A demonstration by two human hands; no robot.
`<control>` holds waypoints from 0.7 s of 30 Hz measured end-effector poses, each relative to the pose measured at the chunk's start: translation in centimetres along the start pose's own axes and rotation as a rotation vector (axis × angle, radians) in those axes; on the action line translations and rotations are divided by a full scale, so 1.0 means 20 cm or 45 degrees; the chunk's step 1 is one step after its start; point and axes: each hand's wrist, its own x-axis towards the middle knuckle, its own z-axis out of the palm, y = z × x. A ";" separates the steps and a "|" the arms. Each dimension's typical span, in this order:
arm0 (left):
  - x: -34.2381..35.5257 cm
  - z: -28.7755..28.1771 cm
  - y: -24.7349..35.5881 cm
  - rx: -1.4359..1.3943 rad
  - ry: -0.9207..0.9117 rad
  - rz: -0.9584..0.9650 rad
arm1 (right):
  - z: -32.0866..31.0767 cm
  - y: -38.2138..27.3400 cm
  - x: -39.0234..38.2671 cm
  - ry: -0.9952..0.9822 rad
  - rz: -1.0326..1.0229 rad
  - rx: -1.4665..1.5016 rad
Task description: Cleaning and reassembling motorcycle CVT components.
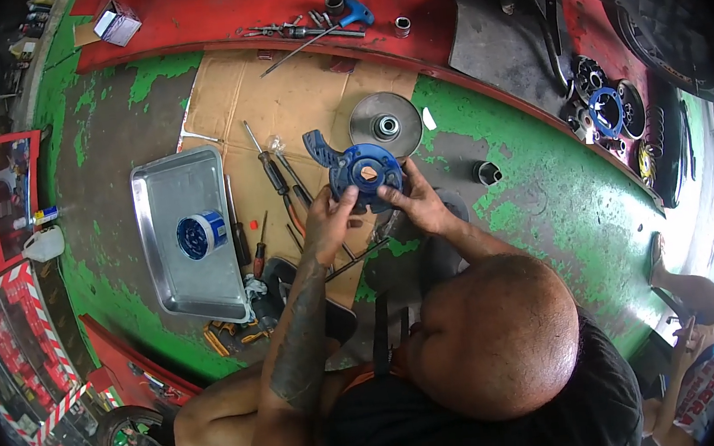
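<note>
Both of my hands hold a blue round scooter drive part (pixel 363 170) with an orange centre, over a sheet of cardboard (pixel 292 99). My left hand (pixel 329 217) grips its lower left edge. My right hand (pixel 411 200) grips its lower right edge. A blue curved piece (pixel 319 148) sticks out at the part's upper left; whether it is joined to the part I cannot tell. Just beyond it a grey metal pulley disc (pixel 384 120) lies on the cardboard.
A metal tray (pixel 165 200) on the left holds a blue cylindrical part (pixel 200 235). Screwdrivers (pixel 274 175) lie on the cardboard, sockets and wrenches (pixel 310 28) on the red ledge. A black bush (pixel 487 173), round parts (pixel 606 108), a tyre (pixel 667 25) and another person (pixel 697 309) are at the right.
</note>
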 end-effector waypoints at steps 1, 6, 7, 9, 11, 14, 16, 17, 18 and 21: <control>0.00 -0.03 0.00 0.005 0.011 0.003 | 0.01 -0.01 0.01 -0.010 -0.002 0.007; 0.02 -0.22 0.07 0.560 -0.077 0.507 | -0.01 -0.14 0.05 -0.371 0.470 0.423; 0.01 -0.20 0.14 0.742 -0.171 0.583 | -0.02 -0.15 0.07 -0.339 0.596 0.440; 0.02 -0.15 0.21 1.019 -0.251 0.382 | -0.08 -0.06 0.10 -0.274 0.544 0.170; 0.01 -0.10 0.18 0.628 -0.036 0.604 | -0.04 -0.04 0.12 -0.241 0.492 -0.087; 0.07 -0.09 0.14 0.938 0.049 0.590 | 0.00 0.02 0.10 -0.182 0.340 -0.287; 0.10 -0.09 0.08 0.793 0.255 0.401 | 0.01 0.04 0.06 -0.112 0.382 -0.016; 0.13 -0.09 0.04 0.642 0.461 0.215 | 0.02 0.04 0.05 -0.046 0.417 0.251; 0.16 -0.24 -0.03 0.462 0.639 0.187 | 0.10 0.03 0.06 -0.097 0.412 0.264; 0.19 -0.22 -0.08 -0.206 0.693 0.188 | 0.07 0.07 0.06 -0.010 0.405 0.437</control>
